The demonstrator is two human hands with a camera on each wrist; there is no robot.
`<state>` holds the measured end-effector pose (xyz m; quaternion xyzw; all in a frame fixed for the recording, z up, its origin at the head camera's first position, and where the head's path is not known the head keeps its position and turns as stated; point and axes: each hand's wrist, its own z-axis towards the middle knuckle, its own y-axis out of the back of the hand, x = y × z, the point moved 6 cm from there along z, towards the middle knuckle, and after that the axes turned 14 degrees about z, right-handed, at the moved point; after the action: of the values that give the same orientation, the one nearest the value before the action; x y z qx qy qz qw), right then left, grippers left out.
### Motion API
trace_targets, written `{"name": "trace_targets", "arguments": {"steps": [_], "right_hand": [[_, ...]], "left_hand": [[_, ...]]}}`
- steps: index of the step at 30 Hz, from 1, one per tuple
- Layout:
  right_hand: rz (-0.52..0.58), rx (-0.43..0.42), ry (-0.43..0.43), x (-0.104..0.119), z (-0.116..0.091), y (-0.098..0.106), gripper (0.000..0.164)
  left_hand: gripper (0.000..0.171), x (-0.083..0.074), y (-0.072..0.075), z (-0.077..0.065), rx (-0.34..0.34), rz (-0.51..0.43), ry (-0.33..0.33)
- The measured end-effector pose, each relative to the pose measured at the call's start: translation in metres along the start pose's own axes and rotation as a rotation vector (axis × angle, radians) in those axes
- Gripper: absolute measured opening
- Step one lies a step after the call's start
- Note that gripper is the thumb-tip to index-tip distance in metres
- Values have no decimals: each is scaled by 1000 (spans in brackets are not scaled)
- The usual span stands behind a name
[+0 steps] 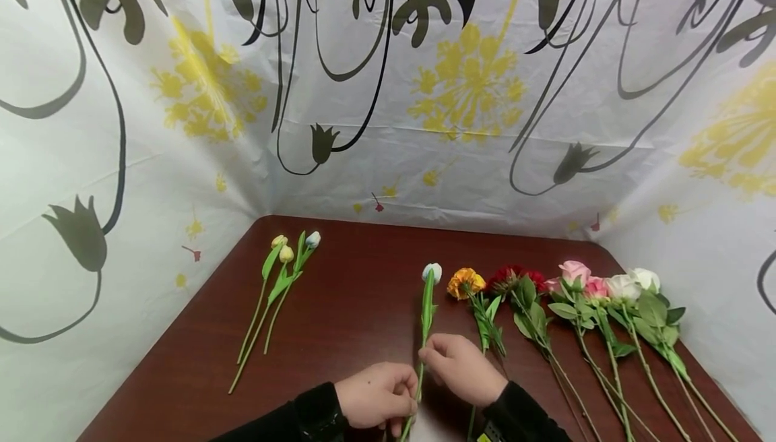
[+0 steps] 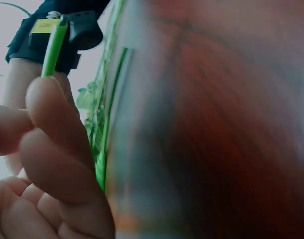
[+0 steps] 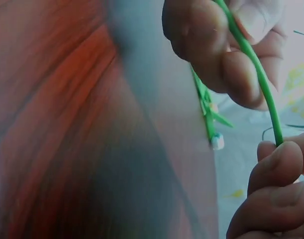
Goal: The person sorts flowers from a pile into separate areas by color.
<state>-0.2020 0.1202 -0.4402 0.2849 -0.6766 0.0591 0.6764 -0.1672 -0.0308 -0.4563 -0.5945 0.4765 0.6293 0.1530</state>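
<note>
A pale blue-and-white tulip [image 1: 432, 273] stands out in front of me, its long green leaf along the stem. My left hand [image 1: 380, 395] pinches the lower part of its stem between thumb and fingers. Higher on the same stem, my right hand [image 1: 463, 368] grips it with the fingertips. In the right wrist view the green stem [image 3: 263, 79] bends slightly between the two hands. The left wrist view shows a short piece of stem [image 2: 53, 50] rising above the left fingertips.
Two yellow tulips [image 1: 286, 254] and another blue-white tulip [image 1: 312, 240] lie at left on the brown table [image 1: 364, 294]. To the right lie an orange flower [image 1: 465, 283], red flowers [image 1: 506, 279], pink roses [image 1: 574, 272] and white roses [image 1: 623, 287]. A patterned cloth [image 1: 376, 105] surrounds the table.
</note>
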Motion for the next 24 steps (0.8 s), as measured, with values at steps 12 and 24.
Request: {"name": "trace_targets", "arguments": {"steps": [12, 24], "right_hand": [[-257, -35, -50, -23, 17, 12, 39], [-352, -51, -115, -32, 18, 17, 40]], "left_hand": [[7, 13, 21, -8, -80, 83, 63], [10, 28, 44, -27, -144, 87, 129]]}}
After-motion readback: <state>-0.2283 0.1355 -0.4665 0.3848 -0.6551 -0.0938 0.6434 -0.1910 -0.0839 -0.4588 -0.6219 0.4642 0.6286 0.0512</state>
